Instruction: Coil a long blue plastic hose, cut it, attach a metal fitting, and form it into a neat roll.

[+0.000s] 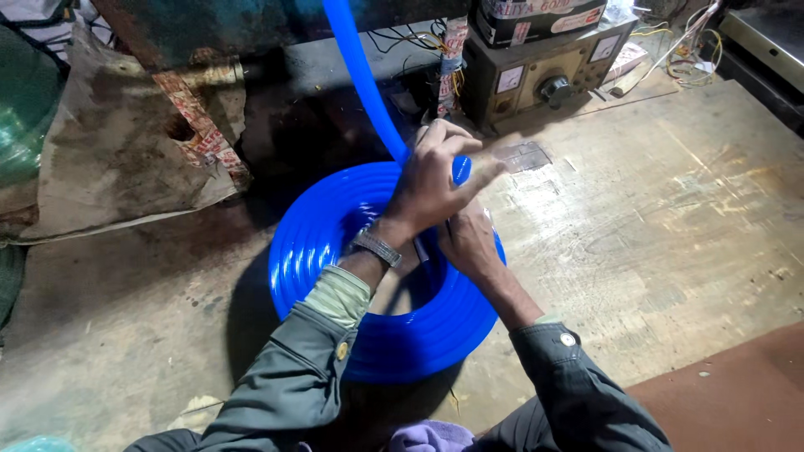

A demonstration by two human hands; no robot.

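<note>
A soiled grey tarpaulin sheet (117, 159) is seen at the far left, draped over the worn wooden workbench (670, 218). A coil of bright blue plastic hose (335, 243) is laid flat on the bench at centre-left, with its free length rising to the top edge. The left hand (431, 180) is placed over the coil's far rim, fingers loosely spread, where the hose meets the coil; a firm grip cannot be confirmed. The right hand (467, 243) is set inside the coil beneath it, its closure hidden. A brown metal control box with dial (544, 75) is noted beyond.
</note>
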